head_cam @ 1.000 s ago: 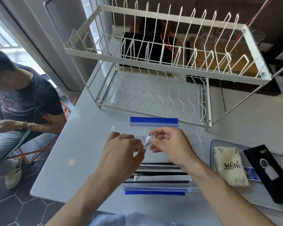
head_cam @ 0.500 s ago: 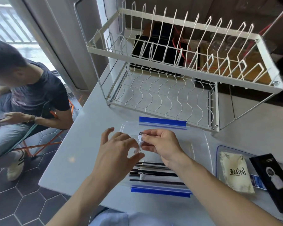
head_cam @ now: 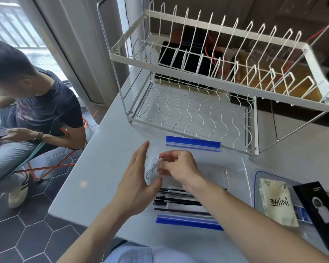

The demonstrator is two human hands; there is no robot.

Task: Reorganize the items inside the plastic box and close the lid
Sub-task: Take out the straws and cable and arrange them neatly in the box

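Head view: your right hand pinches a small coiled cable over the open plastic box on the desk; left hand is spread beside it. Keep the coil tight, lay it flat in the bare far half, beyond the black-and-white packets.

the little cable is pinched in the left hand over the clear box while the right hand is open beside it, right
Not quite: the head view shows the right hand pinching the little cable over the clear box, while the left hand is the open one beside it.
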